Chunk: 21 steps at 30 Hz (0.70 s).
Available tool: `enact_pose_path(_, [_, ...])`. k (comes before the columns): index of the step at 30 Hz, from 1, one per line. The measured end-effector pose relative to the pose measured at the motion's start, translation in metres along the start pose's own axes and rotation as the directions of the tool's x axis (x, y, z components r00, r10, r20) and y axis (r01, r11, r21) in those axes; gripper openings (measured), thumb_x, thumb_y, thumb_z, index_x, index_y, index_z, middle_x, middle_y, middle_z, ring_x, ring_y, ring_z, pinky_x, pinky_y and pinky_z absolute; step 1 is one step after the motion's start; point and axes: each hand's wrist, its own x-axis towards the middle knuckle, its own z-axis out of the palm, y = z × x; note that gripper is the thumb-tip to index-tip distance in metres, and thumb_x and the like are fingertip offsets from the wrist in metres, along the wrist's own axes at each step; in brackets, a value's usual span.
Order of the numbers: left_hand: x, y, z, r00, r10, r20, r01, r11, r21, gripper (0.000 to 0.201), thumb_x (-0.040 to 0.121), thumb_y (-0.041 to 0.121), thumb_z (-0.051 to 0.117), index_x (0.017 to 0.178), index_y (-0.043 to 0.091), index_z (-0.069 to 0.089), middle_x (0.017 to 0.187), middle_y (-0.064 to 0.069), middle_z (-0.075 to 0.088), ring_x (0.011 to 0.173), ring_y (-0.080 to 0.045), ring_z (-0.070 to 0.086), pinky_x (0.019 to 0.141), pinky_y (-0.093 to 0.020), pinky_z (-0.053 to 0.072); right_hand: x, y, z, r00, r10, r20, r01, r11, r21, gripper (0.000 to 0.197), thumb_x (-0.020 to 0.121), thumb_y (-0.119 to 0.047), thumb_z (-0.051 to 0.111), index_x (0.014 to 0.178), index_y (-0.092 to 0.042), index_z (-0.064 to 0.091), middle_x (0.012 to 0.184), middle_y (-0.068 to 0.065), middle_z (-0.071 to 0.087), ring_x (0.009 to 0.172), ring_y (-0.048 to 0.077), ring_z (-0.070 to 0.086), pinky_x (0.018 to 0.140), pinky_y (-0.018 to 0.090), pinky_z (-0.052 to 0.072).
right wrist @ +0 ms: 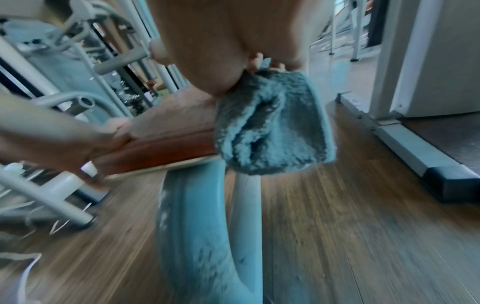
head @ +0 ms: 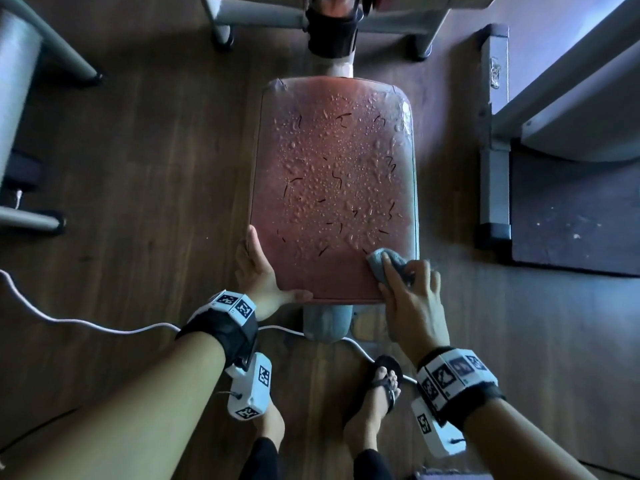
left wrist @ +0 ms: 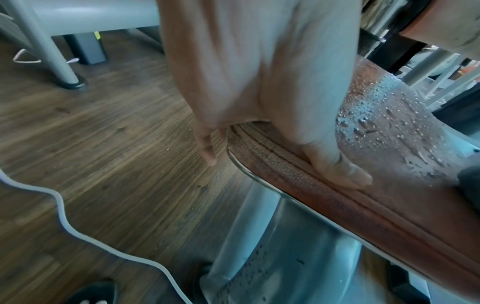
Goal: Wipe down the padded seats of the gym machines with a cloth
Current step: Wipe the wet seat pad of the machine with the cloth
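A red padded seat fills the middle of the head view, covered with water drops and short dark marks; the strip nearest me looks dry. My left hand grips the seat's near left corner, thumb along the front edge and fingers down the left side. My right hand holds a bunched blue-grey cloth at the seat's near right corner. In the right wrist view the cloth hangs from the hand's fingers over the seat's edge.
The seat stands on a grey post over a wood floor. A white cable runs across the floor at left. Grey machine frames stand at left, behind and right. My feet are below the seat.
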Motion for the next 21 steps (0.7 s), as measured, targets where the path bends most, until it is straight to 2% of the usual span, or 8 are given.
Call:
enact_pose_path(2, [0.0, 0.001, -0.001, 1.0, -0.004, 0.008, 0.004, 1.0, 0.008, 0.155, 0.041, 0.062, 0.08, 0.121, 0.041, -0.051, 0.153, -0.003, -0.038, 0.141, -0.012, -0.027, 0.121, -0.049, 0.0, -0.009, -0.008, 0.0, 0.998, -0.041, 0.045, 0.041, 0.999, -0.01, 0.064, 0.079, -0.016, 0.075, 0.139, -0.022, 0.052, 0.113, 0.012, 0.045, 0.097, 0.033, 0.046, 0.057, 0.044, 0.056])
enact_pose_path(3, [0.0, 0.002, -0.001, 1.0, -0.003, 0.008, 0.002, 1.0, 0.011, 0.156, 0.042, 0.061, 0.081, 0.124, 0.037, -0.049, 0.153, -0.003, -0.038, 0.14, -0.01, -0.027, 0.121, -0.048, -0.001, -0.012, -0.011, 0.0, 0.997, -0.055, 0.051, 0.057, 0.998, -0.035, 0.068, 0.075, -0.015, 0.076, 0.138, -0.021, 0.052, 0.112, 0.012, 0.046, 0.097, 0.034, 0.047, 0.063, 0.045, 0.055])
enact_pose_path(6, [0.0, 0.001, -0.001, 1.0, -0.009, 0.0, 0.009, 0.999, 0.034, 0.158, 0.043, 0.062, 0.082, 0.128, 0.032, -0.047, 0.153, -0.004, -0.037, 0.138, -0.008, -0.028, 0.121, -0.046, -0.001, -0.005, -0.013, 0.001, 0.998, -0.053, 0.033, 0.057, 0.991, -0.12, 0.07, 0.073, -0.019, 0.077, 0.138, -0.025, 0.052, 0.128, 0.013, 0.046, 0.117, 0.038, 0.043, 0.094, 0.054, 0.041])
enact_pose_path(8, [0.0, 0.0, -0.001, 1.0, -0.02, -0.006, 0.02, 0.998, 0.052, 0.158, 0.039, 0.068, 0.077, 0.129, 0.033, -0.048, 0.154, -0.005, -0.035, 0.144, -0.015, -0.025, 0.121, -0.047, 0.0, 0.004, -0.014, 0.004, 0.998, -0.052, 0.037, 0.056, 0.992, -0.116, 0.071, 0.074, -0.017, 0.075, 0.14, -0.025, 0.051, 0.137, 0.013, 0.042, 0.131, 0.039, 0.036, 0.105, 0.056, 0.033])
enact_pose_path(10, [0.0, 0.001, -0.001, 1.0, -0.026, -0.006, 0.026, 0.999, 0.047, 0.157, 0.037, 0.069, 0.076, 0.127, 0.035, -0.048, 0.155, -0.005, -0.034, 0.146, -0.02, -0.022, 0.121, -0.048, 0.001, 0.009, -0.017, 0.007, 0.998, -0.042, 0.038, 0.046, 0.991, -0.125, 0.064, 0.079, -0.017, 0.072, 0.139, -0.025, 0.051, 0.133, 0.01, 0.044, 0.128, 0.035, 0.038, 0.102, 0.054, 0.036])
enact_pose_path(15, [0.0, 0.002, -0.001, 1.0, -0.019, -0.007, 0.019, 0.999, 0.03, 0.157, 0.041, 0.062, 0.082, 0.127, 0.035, -0.046, 0.155, -0.006, -0.033, 0.146, -0.021, -0.022, 0.121, -0.049, 0.0, -0.001, -0.024, 0.006, 0.996, -0.067, 0.057, 0.074, 0.987, -0.143, 0.043, 0.094, -0.028, 0.056, 0.136, -0.02, 0.053, 0.107, 0.011, 0.046, 0.094, 0.031, 0.045, 0.076, 0.047, 0.045])
enact_pose_path(18, [0.001, 0.001, -0.001, 1.0, -0.024, 0.005, 0.024, 0.999, 0.034, 0.157, 0.043, 0.062, 0.084, 0.126, 0.036, -0.047, 0.154, -0.003, -0.035, 0.145, -0.022, -0.023, 0.121, -0.05, -0.001, -0.006, -0.02, 0.003, 0.989, -0.108, 0.106, 0.123, 0.981, -0.15, 0.05, 0.088, -0.024, 0.06, 0.137, -0.019, 0.052, 0.103, 0.011, 0.045, 0.089, 0.032, 0.046, 0.073, 0.044, 0.046])
enact_pose_path(21, [0.001, -0.002, -0.001, 1.0, 0.013, 0.003, -0.013, 0.999, 0.037, 0.156, 0.032, 0.083, 0.07, 0.121, 0.044, -0.052, 0.145, 0.013, -0.039, 0.145, -0.021, -0.023, 0.12, -0.054, 0.002, 0.004, -0.017, -0.002, 0.982, -0.129, 0.138, 0.156, 0.965, -0.21, 0.065, 0.074, -0.019, 0.07, 0.137, -0.02, 0.052, 0.103, 0.011, 0.044, 0.088, 0.031, 0.045, 0.071, 0.042, 0.043])
